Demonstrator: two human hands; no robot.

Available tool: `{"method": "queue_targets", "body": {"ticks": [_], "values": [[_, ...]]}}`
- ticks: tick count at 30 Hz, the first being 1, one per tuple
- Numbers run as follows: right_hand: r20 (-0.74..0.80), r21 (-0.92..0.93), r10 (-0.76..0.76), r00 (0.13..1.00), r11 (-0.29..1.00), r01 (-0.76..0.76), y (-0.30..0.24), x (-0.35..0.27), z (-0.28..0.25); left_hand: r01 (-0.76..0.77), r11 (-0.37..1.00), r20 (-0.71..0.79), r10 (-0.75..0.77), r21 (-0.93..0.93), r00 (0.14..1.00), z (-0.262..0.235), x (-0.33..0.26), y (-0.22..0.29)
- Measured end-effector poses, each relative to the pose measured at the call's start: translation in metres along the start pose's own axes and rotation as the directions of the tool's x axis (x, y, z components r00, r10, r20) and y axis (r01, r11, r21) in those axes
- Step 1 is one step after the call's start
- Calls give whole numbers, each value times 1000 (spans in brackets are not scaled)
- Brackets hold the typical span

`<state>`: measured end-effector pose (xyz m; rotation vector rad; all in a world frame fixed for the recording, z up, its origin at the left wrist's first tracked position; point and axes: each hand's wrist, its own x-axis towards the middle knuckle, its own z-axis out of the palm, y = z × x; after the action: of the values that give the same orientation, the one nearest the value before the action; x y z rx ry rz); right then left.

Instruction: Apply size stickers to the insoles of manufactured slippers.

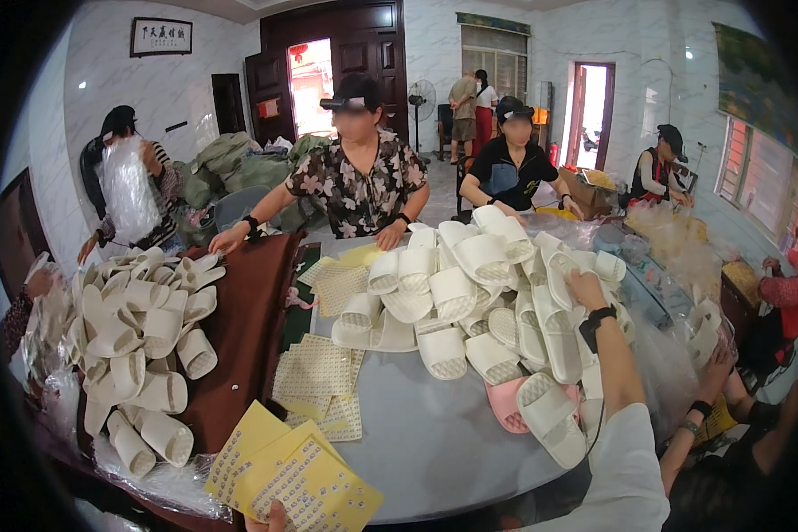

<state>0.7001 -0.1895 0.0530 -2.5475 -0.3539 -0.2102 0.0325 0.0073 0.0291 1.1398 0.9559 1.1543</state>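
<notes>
Several yellow sticker sheets (pixel 315 470): I am gripping them as a fan in my left fingers (pixel 277 514), the thumb pressing over the lower edge.
Right fingers (pixel 580 284): I am touching a white slipper (pixel 559 277); whether they are closing on it, I cannot tell from here.
Slipper heap (pixel 454 297): it is spreading under and leftward of my right fingers, on the grey surface (pixel 408 439).
Pink slipper (pixel 504 404): it is lying nearer me than those fingers, partly under white ones.
Loose sheets (pixel 315 377): they are lying just beyond my left fingers.
Second heap (pixel 160 324): it is sitting left of my left fingers.
Co-worker (pixel 359 182): a person in a flowered top is standing well beyond my left fingers.
</notes>
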Motion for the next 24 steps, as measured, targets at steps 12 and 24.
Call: {"method": "queue_targets", "body": {"ticks": [12,24], "values": [[340,552,-472,814,801,234,-129,-327,15,121,989,302,-88,-90,949,-12,56,-35],[-35,-59,-681,732,732,679,-151,-434,96,208,976,358,-170,-70,918,17,64,-50]]}}
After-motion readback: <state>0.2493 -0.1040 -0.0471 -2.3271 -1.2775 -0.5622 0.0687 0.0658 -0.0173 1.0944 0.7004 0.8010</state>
